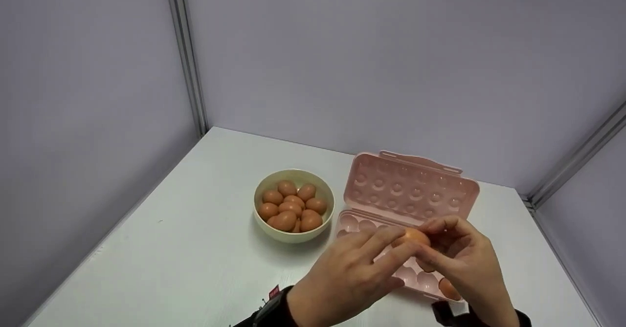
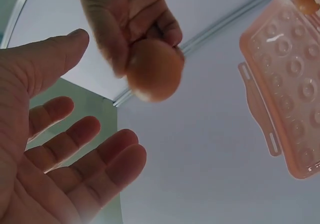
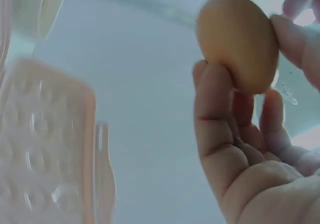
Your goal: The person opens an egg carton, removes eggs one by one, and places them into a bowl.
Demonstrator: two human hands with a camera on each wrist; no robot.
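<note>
A brown egg is held above the open pink egg carton, pinched by my right hand. In the right wrist view, thumb and fingers curl round the egg. My left hand reaches in from the left with straight fingers whose tips lie against the egg. In the left wrist view its palm and fingers are spread, and the egg hangs above them in the other hand's grip. One more egg sits in a near cell of the carton.
A cream bowl holding several brown eggs stands left of the carton on the white table. The carton's lid stands upright behind its tray. Grey partition walls close in the table at the back and both sides.
</note>
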